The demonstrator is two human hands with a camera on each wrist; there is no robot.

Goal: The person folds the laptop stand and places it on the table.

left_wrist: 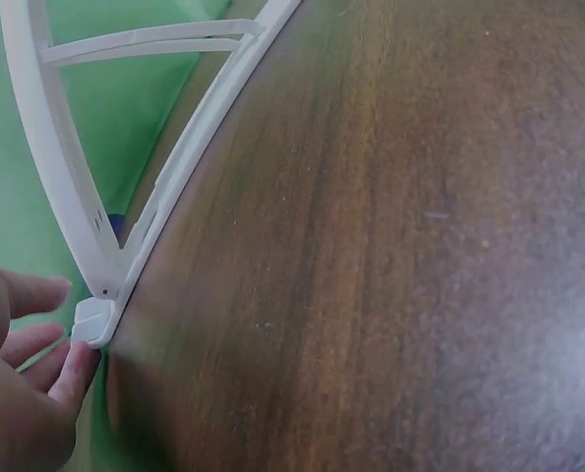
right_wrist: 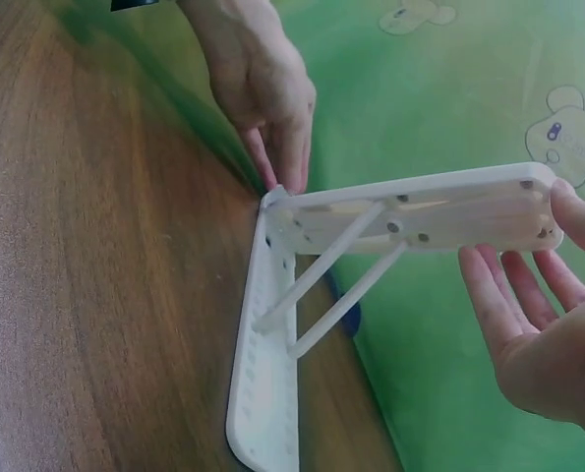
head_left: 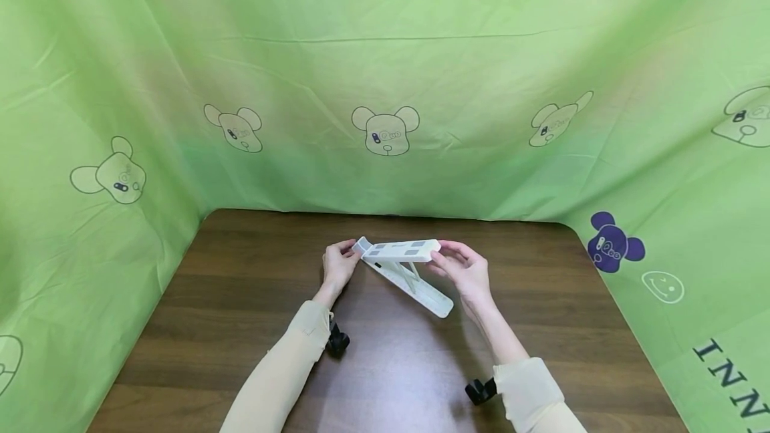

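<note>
Pinching opposite ends, left fingers point(right_wrist: 293, 157) and right fingers point(right_wrist: 490, 293) hold the white stand point(head_left: 398, 250) between them.

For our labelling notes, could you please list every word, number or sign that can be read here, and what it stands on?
The letters "INN" on the green cloth, running off the head view's edge.
A smiley sign on the same cloth.
Marks on the cartoon animal faces and purple animal figure: too small to read.
White folding stand: no readable text.
</note>
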